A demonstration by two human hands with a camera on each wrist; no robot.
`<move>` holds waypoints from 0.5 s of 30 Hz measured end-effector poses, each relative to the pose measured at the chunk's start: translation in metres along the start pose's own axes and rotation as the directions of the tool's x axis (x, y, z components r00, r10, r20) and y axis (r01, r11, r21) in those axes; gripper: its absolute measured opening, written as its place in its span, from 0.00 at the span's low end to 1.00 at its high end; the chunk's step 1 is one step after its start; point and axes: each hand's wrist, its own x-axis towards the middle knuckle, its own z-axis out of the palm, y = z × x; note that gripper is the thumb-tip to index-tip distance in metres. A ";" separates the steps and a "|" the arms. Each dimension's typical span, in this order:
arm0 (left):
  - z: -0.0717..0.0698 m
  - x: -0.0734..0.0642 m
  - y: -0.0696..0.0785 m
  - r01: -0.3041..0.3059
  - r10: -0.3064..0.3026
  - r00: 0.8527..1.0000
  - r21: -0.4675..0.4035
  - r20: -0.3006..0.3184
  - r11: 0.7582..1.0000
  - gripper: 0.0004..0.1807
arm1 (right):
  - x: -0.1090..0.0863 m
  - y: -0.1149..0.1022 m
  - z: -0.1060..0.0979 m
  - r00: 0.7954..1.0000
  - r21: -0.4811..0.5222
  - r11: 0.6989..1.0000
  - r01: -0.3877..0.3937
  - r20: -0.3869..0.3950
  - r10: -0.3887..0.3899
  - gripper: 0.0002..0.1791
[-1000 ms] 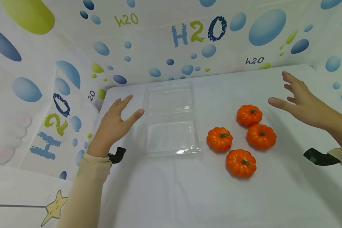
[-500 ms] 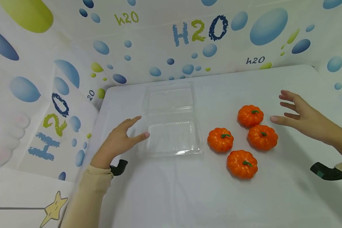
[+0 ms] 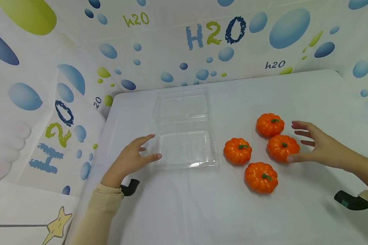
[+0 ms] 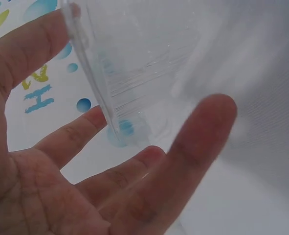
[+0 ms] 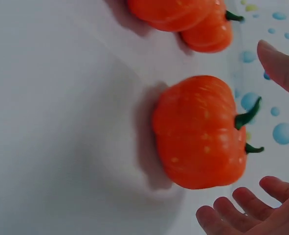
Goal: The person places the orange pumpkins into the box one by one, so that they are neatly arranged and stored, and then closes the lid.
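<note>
A clear plastic clamshell box (image 3: 187, 146) lies opened out flat, its lid half toward the back. My left hand (image 3: 130, 160) is at the box's left edge, thumb and fingers spread apart; in the left wrist view the fingertips (image 4: 149, 155) are right by the clear rim. On the right, my right hand (image 3: 317, 146) is beside the right-hand orange toy pumpkin (image 3: 283, 148), thumb overlapping its front edge in the head view. In the right wrist view the pumpkin (image 5: 198, 134) sits between thumb and fingers, with the fingers parted and not curled round it.
Three more pumpkins stand close by: one behind (image 3: 270, 125), one to the left (image 3: 237, 151) and one in front (image 3: 260, 177). They sit on a white-covered table (image 3: 184, 211). A printed backdrop (image 3: 159, 44) rises along the back and left.
Both hands have come down and toward the viewer, the left to the box's near left edge. My right hand has also moved left to the right-hand pumpkin. Box and pumpkins stay put.
</note>
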 end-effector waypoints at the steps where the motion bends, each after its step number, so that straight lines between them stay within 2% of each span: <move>1: 0.000 0.000 0.000 0.004 -0.004 1.000 -0.007 0.001 1.000 0.47 | -0.001 0.000 0.003 1.000 -0.006 1.000 -0.001 0.004 0.001 0.59; 8: 0.003 0.003 -0.004 0.035 -0.035 0.999 -0.099 0.009 0.995 0.47 | -0.007 0.002 0.018 1.000 -0.014 1.000 -0.020 0.022 0.021 0.61; 15: 0.009 0.005 -0.005 0.045 -0.048 0.999 -0.200 -0.006 0.979 0.45 | -0.007 0.005 0.025 1.000 -0.040 0.999 -0.018 -0.014 0.018 0.62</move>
